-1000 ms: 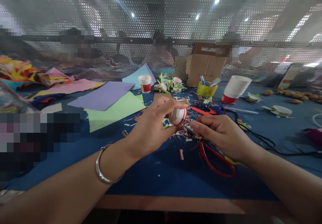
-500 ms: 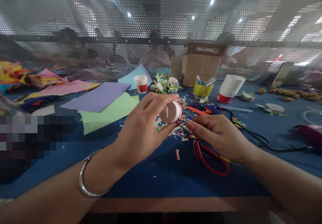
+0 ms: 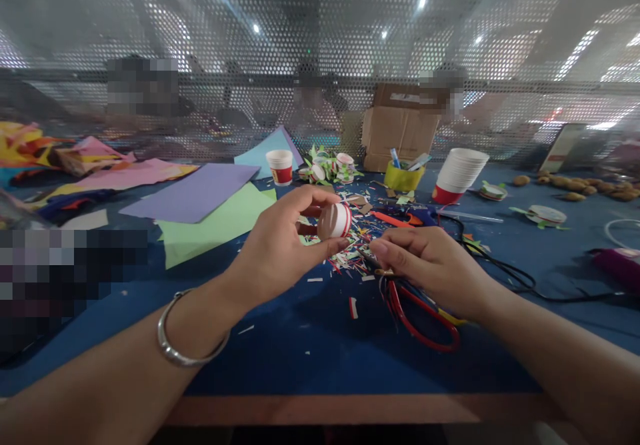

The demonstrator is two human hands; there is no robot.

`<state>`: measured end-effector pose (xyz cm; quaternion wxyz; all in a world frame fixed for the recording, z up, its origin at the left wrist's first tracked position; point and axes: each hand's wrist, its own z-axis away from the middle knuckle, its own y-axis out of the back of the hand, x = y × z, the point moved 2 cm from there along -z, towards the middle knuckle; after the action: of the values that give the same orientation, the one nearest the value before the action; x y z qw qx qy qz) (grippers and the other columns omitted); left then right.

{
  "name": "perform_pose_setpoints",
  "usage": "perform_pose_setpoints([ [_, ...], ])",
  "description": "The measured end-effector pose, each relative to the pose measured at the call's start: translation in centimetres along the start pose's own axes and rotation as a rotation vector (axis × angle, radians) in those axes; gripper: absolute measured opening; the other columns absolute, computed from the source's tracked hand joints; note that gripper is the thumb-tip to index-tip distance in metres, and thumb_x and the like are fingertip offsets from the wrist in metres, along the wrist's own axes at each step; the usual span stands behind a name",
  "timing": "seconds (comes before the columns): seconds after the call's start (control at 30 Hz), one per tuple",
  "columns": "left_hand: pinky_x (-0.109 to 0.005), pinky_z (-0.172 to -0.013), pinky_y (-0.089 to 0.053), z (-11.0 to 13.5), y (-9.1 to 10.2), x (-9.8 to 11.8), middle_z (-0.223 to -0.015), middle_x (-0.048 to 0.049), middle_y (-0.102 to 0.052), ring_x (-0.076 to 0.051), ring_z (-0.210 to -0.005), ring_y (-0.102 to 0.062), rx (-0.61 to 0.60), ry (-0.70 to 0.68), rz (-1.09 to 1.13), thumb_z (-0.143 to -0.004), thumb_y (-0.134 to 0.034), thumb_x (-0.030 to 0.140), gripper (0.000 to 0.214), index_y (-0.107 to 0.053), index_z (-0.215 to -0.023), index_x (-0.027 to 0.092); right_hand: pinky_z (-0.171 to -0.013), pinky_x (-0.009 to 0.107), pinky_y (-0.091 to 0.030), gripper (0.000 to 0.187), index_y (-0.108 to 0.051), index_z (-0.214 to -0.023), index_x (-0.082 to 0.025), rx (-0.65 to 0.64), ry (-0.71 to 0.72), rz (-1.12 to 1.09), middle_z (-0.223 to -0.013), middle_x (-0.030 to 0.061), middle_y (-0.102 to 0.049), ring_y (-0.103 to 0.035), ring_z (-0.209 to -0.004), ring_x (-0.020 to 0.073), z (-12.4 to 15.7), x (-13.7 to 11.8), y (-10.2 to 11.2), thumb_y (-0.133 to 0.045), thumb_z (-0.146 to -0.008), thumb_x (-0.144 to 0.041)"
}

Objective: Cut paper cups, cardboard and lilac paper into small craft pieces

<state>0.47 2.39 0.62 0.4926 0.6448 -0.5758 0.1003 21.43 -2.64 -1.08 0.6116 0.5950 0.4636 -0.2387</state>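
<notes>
Between the thumb and fingers of my left hand (image 3: pixel 280 242) is the cut-down bottom of a paper cup (image 3: pixel 336 222), white with a red band, tipped on its side. My right hand (image 3: pixel 425 265) is closed around red-handled scissors (image 3: pixel 420 325). Their loops hang below my fingers, and the blades point toward the cup bottom without touching it. Paper scraps (image 3: pixel 345 258) in many colours lie scattered under the cup bottom. A curled red-and-white strip (image 3: pixel 353 308) rests nearer the table's front edge.
Purple paper (image 3: pixel 195 192) and green paper (image 3: pixel 215 225) lie to the left. Behind stand a single paper cup (image 3: pixel 280 167), a yellow-green pen holder (image 3: pixel 404 177), a stack of cups (image 3: pixel 459 175) and a cardboard box (image 3: pixel 400 135). A black cable (image 3: pixel 505 272) runs across the right side.
My left hand has drawn slightly left, away from the scissors, and turned the cup bottom so more of its side shows. My right hand has barely moved.
</notes>
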Motion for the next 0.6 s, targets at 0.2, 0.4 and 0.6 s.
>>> perform_pose_setpoints([
  [0.2, -0.036, -0.091, -0.061, 0.13, -0.44, -0.16, -0.124, -0.009, -0.066, -0.02, -0.104, -0.069, -0.113, 0.046, 0.217, -0.077, -0.082, 0.026, 0.047, -0.061, -0.118, 0.018, -0.043, 0.024, -0.018, 0.051, -0.051, -0.067, -0.019, -0.004, -0.04, -0.081, -0.056, -0.0073, -0.031, -0.025, -0.046, 0.0062, -0.1, 0.3, 0.11, -0.052, -0.095, -0.062],
  [0.4, -0.037, -0.098, -0.059, 0.22, -0.67, -0.44, -0.128, -0.0079, -0.064, -0.021, -0.11, -0.067, -0.194, 0.021, 0.29, -0.081, -0.08, 0.026, 0.045, -0.061, -0.121, 0.02, -0.043, 0.024, -0.016, 0.051, -0.052, -0.067, -0.02, -0.022, -0.052, -0.134, -0.053, -0.0085, -0.027, -0.021, -0.044, 0.0063, 0.11, 0.16, 0.02, -0.052, -0.095, -0.062],
  [0.6, -0.038, -0.102, -0.056, 0.2, -0.63, -0.65, -0.132, -0.009, -0.062, -0.023, -0.118, -0.064, -0.216, -0.016, 0.272, -0.081, -0.079, 0.023, 0.047, -0.061, -0.124, 0.02, -0.041, 0.023, -0.015, 0.051, -0.052, -0.067, -0.019, -0.037, -0.061, -0.181, -0.053, -0.0086, -0.027, -0.02, -0.045, 0.0061, 0.11, 0.07, 0.0, -0.053, -0.095, -0.061],
])
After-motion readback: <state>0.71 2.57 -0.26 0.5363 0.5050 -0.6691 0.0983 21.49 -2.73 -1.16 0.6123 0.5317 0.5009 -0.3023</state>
